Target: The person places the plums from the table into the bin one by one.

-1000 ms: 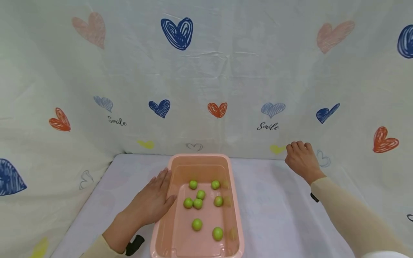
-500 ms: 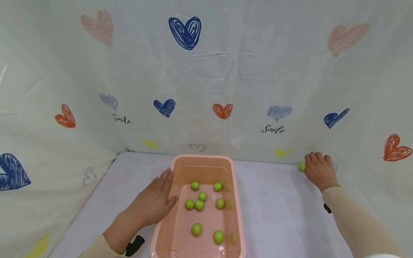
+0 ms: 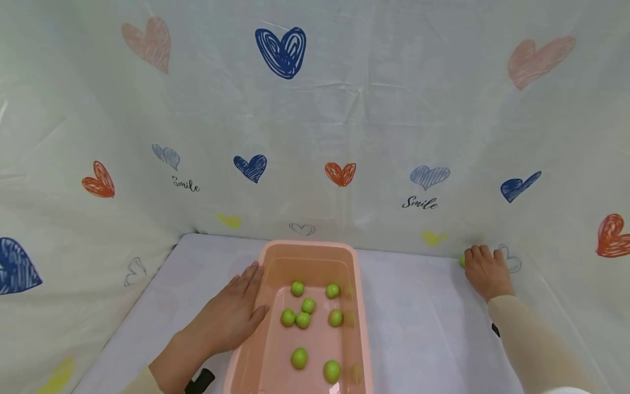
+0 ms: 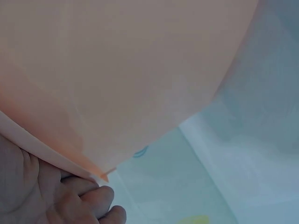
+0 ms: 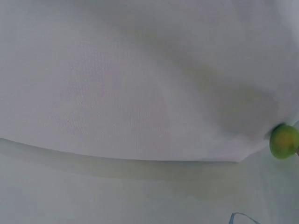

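A pink rectangular basin (image 3: 307,247) stands on the white-covered table, with several small round green fruits (image 3: 302,320) on its bottom. My left hand (image 3: 227,314) rests on the basin's left rim, its fingers straight and the thumb reaching over the inner side. The left wrist view shows the basin's wall (image 4: 131,70) above the fingers (image 4: 98,200). At the table's far right my right hand (image 3: 487,272) has curled fingers over another green fruit, which peeks out at its left. In the right wrist view this fruit (image 5: 282,141) touches a fingertip at the frame edge; most of the grip is hidden.
A white curtain (image 3: 315,120) printed with hearts rises behind the table's back edge and along both sides. The right hand is close against it. White table surface (image 3: 413,317) lies between the basin and the right arm.
My right hand has moved right and down against the curtain, and the green fruit beside it has come into sight. The left hand stays on the basin; the head view has shifted slightly.
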Demonstrator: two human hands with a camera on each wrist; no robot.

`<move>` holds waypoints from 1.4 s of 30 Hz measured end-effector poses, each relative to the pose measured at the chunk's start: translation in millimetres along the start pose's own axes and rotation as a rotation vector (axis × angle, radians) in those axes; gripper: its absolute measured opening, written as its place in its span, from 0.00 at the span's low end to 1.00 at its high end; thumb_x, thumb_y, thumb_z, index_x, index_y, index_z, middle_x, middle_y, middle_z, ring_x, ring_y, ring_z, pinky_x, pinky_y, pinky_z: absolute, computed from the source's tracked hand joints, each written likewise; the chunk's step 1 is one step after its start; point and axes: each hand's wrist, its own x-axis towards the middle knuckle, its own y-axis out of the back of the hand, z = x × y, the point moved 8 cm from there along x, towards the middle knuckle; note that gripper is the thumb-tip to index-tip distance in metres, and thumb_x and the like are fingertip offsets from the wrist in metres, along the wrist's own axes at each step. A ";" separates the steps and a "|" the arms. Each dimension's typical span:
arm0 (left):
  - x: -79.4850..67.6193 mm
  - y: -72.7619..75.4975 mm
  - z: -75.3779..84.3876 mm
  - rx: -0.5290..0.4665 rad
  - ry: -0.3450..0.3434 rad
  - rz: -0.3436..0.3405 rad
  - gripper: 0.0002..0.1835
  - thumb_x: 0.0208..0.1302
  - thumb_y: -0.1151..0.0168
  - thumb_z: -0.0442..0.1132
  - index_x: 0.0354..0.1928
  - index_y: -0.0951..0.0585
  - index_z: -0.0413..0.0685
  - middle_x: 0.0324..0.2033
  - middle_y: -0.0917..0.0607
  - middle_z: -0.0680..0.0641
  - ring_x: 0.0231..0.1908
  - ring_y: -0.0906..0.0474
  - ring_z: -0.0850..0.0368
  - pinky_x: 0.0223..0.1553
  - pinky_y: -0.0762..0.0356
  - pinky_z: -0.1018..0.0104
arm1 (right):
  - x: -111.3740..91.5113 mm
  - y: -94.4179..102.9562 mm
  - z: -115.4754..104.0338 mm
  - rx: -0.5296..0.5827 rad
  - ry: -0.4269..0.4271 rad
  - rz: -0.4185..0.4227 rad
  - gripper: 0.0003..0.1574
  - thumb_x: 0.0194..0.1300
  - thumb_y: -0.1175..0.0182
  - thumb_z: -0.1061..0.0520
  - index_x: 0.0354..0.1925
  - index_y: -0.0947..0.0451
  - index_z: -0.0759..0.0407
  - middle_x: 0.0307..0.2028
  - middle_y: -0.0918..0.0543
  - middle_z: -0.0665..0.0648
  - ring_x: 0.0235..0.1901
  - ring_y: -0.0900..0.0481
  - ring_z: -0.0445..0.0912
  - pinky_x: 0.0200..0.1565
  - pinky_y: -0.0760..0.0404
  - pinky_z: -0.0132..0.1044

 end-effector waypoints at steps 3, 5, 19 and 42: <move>-1.1 -0.9 -0.3 -0.001 0.004 -0.004 0.40 0.75 0.47 0.52 0.75 0.45 0.30 0.74 0.44 0.33 0.73 0.46 0.42 0.70 0.43 0.45 | -2.0 -5.1 -2.3 -0.004 -0.005 0.013 0.13 0.61 0.38 0.67 0.32 0.35 0.72 0.29 0.33 0.65 0.34 0.34 0.60 0.30 0.33 0.52; -1.1 -1.1 -0.4 0.001 0.005 -0.006 0.40 0.75 0.47 0.52 0.75 0.45 0.30 0.74 0.44 0.34 0.73 0.46 0.42 0.69 0.43 0.44 | -2.7 -7.7 -3.6 -0.005 -0.013 0.014 0.12 0.61 0.39 0.68 0.33 0.34 0.73 0.30 0.33 0.65 0.34 0.33 0.61 0.30 0.33 0.53; -1.4 0.8 2.4 0.023 -0.006 0.001 0.39 0.75 0.48 0.52 0.74 0.44 0.29 0.74 0.42 0.33 0.73 0.44 0.41 0.68 0.41 0.44 | -1.9 -16.3 -12.3 0.019 -0.065 -0.038 0.06 0.62 0.43 0.70 0.34 0.29 0.76 0.28 0.34 0.65 0.36 0.31 0.61 0.31 0.31 0.55; -0.5 -2.2 -0.8 0.021 0.007 -0.013 0.40 0.75 0.47 0.52 0.75 0.45 0.30 0.74 0.43 0.34 0.74 0.47 0.43 0.69 0.41 0.44 | 2.6 -23.4 -11.5 0.026 -0.136 -0.015 0.07 0.63 0.44 0.69 0.29 0.29 0.75 0.27 0.32 0.66 0.34 0.31 0.61 0.32 0.30 0.55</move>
